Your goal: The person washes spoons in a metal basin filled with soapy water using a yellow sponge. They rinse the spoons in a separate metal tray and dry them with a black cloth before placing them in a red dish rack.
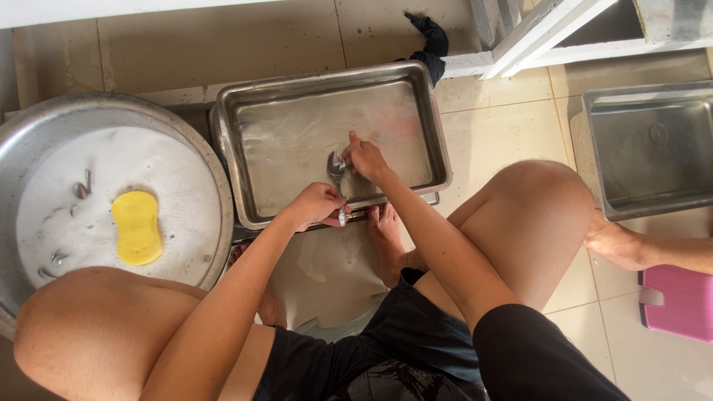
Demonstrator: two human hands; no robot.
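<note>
My left hand grips the handle of a metal spoon at the near rim of a rectangular steel tray holding water. The spoon's bowl points up over the tray. My right hand rests its fingers on the spoon's bowl, pinching or rubbing it. Both hands sit above the tray's front edge, between my bare knees.
A round metal basin of soapy water at left holds a yellow sponge and several pieces of cutlery. A second steel tray stands at right, near another person's foot. A pink stool and a dark cloth lie on the tiled floor.
</note>
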